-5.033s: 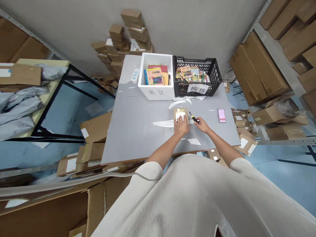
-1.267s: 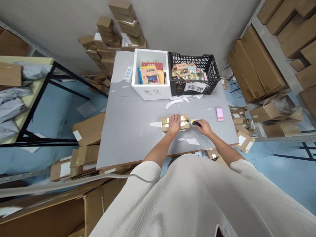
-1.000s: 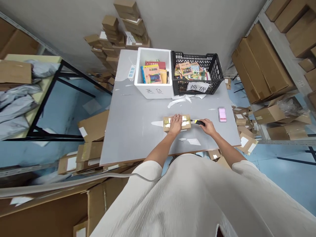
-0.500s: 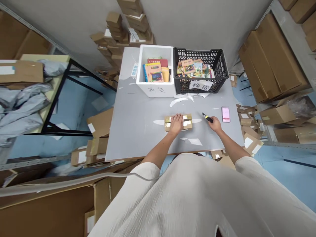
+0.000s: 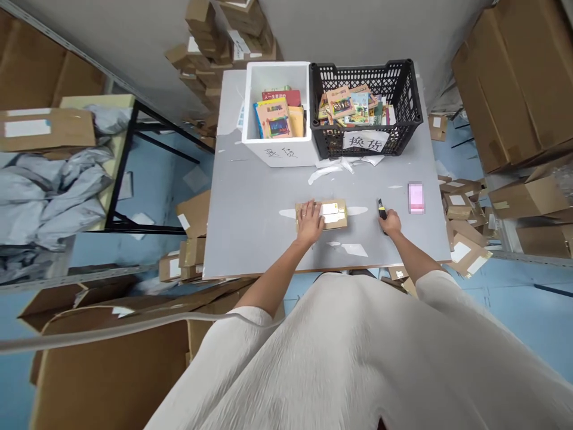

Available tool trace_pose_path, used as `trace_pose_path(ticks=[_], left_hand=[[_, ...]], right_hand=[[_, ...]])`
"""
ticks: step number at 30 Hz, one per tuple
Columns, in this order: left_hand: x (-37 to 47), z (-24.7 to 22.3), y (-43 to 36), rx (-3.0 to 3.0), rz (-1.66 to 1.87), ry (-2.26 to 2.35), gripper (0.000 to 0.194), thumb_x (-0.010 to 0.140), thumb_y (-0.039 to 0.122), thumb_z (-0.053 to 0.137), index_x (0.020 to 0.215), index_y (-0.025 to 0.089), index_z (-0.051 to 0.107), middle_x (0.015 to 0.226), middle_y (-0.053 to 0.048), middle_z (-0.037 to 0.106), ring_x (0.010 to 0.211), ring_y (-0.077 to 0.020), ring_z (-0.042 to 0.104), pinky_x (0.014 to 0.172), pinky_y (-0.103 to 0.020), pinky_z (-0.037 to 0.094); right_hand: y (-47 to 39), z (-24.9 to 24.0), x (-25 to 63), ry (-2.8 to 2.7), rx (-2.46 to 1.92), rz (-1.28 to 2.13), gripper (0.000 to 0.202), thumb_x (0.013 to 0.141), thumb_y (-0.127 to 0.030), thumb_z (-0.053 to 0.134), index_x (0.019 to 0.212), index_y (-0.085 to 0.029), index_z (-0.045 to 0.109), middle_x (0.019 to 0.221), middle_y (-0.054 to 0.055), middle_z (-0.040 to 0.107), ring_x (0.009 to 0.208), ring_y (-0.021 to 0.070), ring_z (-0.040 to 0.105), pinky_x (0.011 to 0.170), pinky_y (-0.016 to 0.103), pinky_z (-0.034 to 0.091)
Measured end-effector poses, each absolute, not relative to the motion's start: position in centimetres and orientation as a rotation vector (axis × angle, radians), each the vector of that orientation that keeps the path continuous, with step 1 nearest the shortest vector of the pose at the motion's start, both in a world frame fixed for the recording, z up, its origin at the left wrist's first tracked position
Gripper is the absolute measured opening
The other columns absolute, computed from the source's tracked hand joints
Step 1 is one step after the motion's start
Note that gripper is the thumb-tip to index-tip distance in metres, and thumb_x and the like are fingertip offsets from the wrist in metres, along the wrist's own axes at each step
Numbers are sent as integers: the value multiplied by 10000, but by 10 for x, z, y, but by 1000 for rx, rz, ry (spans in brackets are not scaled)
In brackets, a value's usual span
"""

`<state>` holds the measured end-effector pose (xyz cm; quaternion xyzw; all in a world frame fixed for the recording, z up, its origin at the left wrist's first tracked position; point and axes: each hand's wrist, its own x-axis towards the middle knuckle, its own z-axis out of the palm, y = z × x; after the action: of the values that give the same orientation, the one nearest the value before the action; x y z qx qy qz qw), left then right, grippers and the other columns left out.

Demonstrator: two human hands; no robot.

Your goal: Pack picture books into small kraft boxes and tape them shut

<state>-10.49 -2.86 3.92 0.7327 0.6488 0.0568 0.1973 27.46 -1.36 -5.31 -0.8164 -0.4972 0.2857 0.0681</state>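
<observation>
A small cardboard box (image 5: pixel 339 221) with a white label and shiny tape lies on the grey table. My left hand (image 5: pixel 310 222) rests on the box's left half, fingers spread over its top and reaching its far edge. To the right, apart from the box, my right hand (image 5: pixel 391 223) is closed around a black and yellow box cutter (image 5: pixel 381 209), whose front end points away from me. A phone (image 5: pixel 416 197) with a lit pink screen lies just beyond and right of that hand. My left hand covers part of the box's top.
At the table's back stand a white foam box (image 5: pixel 278 153) and a black plastic crate (image 5: pixel 394 140), both holding books. Paper scraps (image 5: pixel 354 249) lie on the grey table (image 5: pixel 250 239). Cardboard boxes surround it; grey mailer bags (image 5: pixel 49 197) fill a side table at left.
The box's upper face now shows the white label instead of a dark lengthwise seam. The box cutter has swung from pointing left to pointing away from me. The camera view has shifted slightly.
</observation>
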Motion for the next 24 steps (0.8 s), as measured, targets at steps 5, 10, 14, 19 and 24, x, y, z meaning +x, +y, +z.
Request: trace_pose_path(ticks=[5, 10, 14, 19, 24], left_hand=[[-121, 45, -40, 2043, 137, 1846, 657, 1120, 353, 394, 1763, 224, 433, 1879, -180, 367, 1782, -353, 261, 1419, -638, 227], [-125, 47, -46, 2033, 157, 1861, 654, 1108, 340, 414, 1753, 229, 433, 1870, -195, 375, 1773, -355, 284, 1403, -634, 258], [-128, 45, -48, 2007, 193, 1906, 691, 1093, 358, 449, 1768, 216, 409, 1866, -199, 378, 1769, -374, 284, 1400, -638, 269], [-139, 41, -49, 1963, 230, 1943, 723, 1067, 369, 491, 1767, 208, 410, 1872, -204, 352, 1738, -401, 321, 1382, -639, 309], [-145, 35, -53, 1859, 299, 1991, 720, 1058, 407, 529, 1743, 204, 444, 1774, -236, 464, 1613, -451, 459, 1306, -650, 408]], right_hand=[[-18, -58, 272, -1531, -2498, 865, 427, 966, -382, 772, 1322, -180, 651, 1407, 216, 671, 1275, 369, 669, 1074, 470, 557], [-24, -52, 257, -1561, -2373, 725, 456, 1015, -373, 683, 1427, -190, 616, 1458, 226, 642, 1373, 389, 582, 1172, 528, 496], [-22, -35, 226, -1683, -2138, 797, 420, 1036, -321, 570, 1415, -164, 659, 1478, 247, 642, 1363, 406, 589, 1208, 583, 488], [-15, -5, 179, -1787, -1792, 915, 422, 1080, -367, 519, 1435, -209, 685, 1433, 178, 700, 1206, 325, 689, 1182, 511, 552], [-16, 21, 148, -1871, -1695, 947, 463, 1084, -370, 517, 1501, -217, 645, 1487, 174, 688, 1192, 296, 715, 1131, 467, 587]])
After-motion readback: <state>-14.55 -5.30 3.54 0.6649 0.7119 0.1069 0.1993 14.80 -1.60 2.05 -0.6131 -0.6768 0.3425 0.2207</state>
